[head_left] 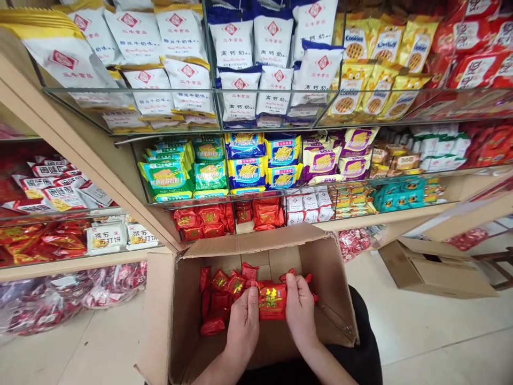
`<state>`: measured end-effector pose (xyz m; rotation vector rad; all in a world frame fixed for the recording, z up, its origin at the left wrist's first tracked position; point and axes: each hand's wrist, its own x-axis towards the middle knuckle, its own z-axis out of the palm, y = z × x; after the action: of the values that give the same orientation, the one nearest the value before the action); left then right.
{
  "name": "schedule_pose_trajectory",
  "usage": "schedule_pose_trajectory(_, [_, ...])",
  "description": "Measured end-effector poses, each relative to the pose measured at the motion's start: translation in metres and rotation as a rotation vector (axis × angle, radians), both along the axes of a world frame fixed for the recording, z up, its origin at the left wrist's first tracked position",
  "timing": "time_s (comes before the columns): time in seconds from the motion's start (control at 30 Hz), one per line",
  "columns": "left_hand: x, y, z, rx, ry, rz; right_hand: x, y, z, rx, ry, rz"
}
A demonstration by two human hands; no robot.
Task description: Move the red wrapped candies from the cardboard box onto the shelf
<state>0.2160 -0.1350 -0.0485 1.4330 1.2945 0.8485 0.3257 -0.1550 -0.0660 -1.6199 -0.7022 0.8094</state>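
Observation:
An open cardboard box [168, 299] sits in front of me with several red snack packets [218, 299] piled in it. Both hands are down inside the box. My left hand [243, 323] and my right hand [300, 313] grip the two ends of one red packet [272, 302] with gold lettering, fingers curled over its edges. The packet is held just above the pile. Directly beyond the box, the lowest shelf compartment [224, 219] holds more red packets of the same kind.
Glass-fronted wooden shelves [132, 187] rise ahead, stocked with white, green, blue, purple, yellow and red biscuit packs. A second open cardboard box [436, 270] lies on the tiled floor at right. Clear bags of red sweets [60, 299] lie on the floor at left.

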Motion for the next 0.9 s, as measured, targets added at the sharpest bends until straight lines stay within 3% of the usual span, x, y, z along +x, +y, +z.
schedule_pose_trajectory(0.13, [-0.001,0.001,0.004,-0.045,-0.038,-0.034,0.002,-0.001,-0.005,-0.023,0.059,-0.005])
schedule_pose_trajectory(0.3, [-0.005,0.000,0.001,-0.045,0.033,-0.033,0.004,-0.005,-0.012,-0.029,-0.031,0.102])
schedule_pose_trajectory(0.5, [-0.014,0.006,0.006,-0.054,0.062,-0.145,0.012,-0.004,-0.013,-0.013,-0.129,0.123])
schedule_pose_trajectory(0.6, [-0.022,0.016,0.021,-0.034,0.111,-0.385,0.009,-0.009,-0.014,0.059,-0.172,0.248])
schedule_pose_trajectory(0.7, [-0.026,0.026,0.043,-0.022,0.343,-0.711,0.000,-0.014,-0.015,0.147,-0.183,0.360])
schedule_pose_trajectory(0.77, [-0.026,0.032,0.060,0.019,0.512,-0.843,-0.005,-0.014,-0.014,0.169,-0.130,0.360])
schedule_pose_trajectory(0.83, [-0.023,0.042,0.082,0.110,0.593,-0.864,-0.005,-0.011,-0.014,0.107,-0.001,0.330])
schedule_pose_trajectory(0.9, [-0.018,0.059,0.104,0.213,0.593,-0.767,0.000,-0.009,-0.016,0.005,0.126,0.308])
